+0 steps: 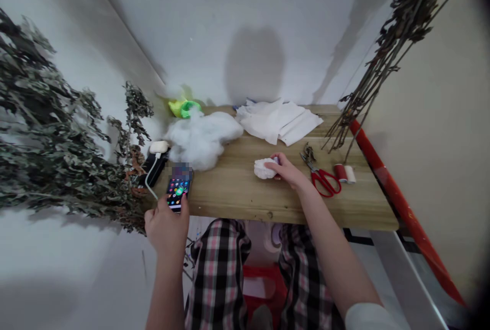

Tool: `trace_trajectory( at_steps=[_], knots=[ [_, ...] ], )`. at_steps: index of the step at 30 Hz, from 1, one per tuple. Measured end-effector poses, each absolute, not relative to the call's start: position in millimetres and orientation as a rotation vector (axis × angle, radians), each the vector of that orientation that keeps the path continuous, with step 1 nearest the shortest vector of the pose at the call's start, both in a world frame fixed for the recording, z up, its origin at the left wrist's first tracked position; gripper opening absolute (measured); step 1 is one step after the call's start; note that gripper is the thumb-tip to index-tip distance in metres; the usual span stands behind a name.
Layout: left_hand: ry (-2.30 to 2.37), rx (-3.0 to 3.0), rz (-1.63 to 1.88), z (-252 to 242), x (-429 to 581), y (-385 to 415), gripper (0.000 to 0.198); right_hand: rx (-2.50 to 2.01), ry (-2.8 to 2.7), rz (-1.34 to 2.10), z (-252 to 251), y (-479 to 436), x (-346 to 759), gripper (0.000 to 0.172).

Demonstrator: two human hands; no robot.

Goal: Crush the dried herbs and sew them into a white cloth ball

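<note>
My left hand [168, 222] is closed around the lower end of a smartphone [178, 187], its thumb at the screen's lower edge. The phone's screen is lit with app icons, and I cannot tell whether it rests on the wooden table [229, 197] or is slightly lifted. Near the middle of the table, my right hand [285, 169] grips a small, puffy white bundle [264, 168], apparently fabric. The fingers behind the bundle are partly hidden. Right of that hand lie red-handled scissors [325, 182] with their handles apart.
Fluffy white stuffing [202, 138] lies at the back left, beside a yellow-green plastic bag [184, 108]. White fabric sheets [277, 119] spread along the back. Thread spools [344, 173] sit at the right. A white charger [158, 147] with a cable and dried plants [69, 151] border the left.
</note>
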State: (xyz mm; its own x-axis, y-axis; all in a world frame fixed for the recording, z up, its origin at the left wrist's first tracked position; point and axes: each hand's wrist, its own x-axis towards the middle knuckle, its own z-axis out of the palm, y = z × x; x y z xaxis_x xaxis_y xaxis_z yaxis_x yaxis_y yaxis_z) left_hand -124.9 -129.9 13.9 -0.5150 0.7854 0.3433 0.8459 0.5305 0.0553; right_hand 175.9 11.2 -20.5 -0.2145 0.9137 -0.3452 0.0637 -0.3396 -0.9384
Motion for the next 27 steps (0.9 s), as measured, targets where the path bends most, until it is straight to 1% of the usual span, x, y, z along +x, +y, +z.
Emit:
trace_trajectory(
  at_steps=[6, 13, 17, 27],
  knots=[
    [-2.555, -1.364, -0.167, 14.4, -119.5, -138.2, 0.068, -1.381, -1.205, 1.621, -17.1, 10.2, 175.2, 0.046],
    [-2.466, -1.509, -0.226, 9.7, -118.2, -139.4, 0.054, -1.389, -1.198, 1.632, -14.1, 9.2, 174.7, 0.044],
    [-2.465, -1.562, -0.176, 5.4, -116.9, -136.5, 0.048, -1.39, -1.205, 1.626, -14.5, 9.4, 174.6, 0.043],
    [-2.554, -1.355, -0.229, 6.4, -121.1, -145.5, 0.052, -1.394, -1.192, 1.635, -14.7, 9.8, 175.0, 0.045]
  ],
)
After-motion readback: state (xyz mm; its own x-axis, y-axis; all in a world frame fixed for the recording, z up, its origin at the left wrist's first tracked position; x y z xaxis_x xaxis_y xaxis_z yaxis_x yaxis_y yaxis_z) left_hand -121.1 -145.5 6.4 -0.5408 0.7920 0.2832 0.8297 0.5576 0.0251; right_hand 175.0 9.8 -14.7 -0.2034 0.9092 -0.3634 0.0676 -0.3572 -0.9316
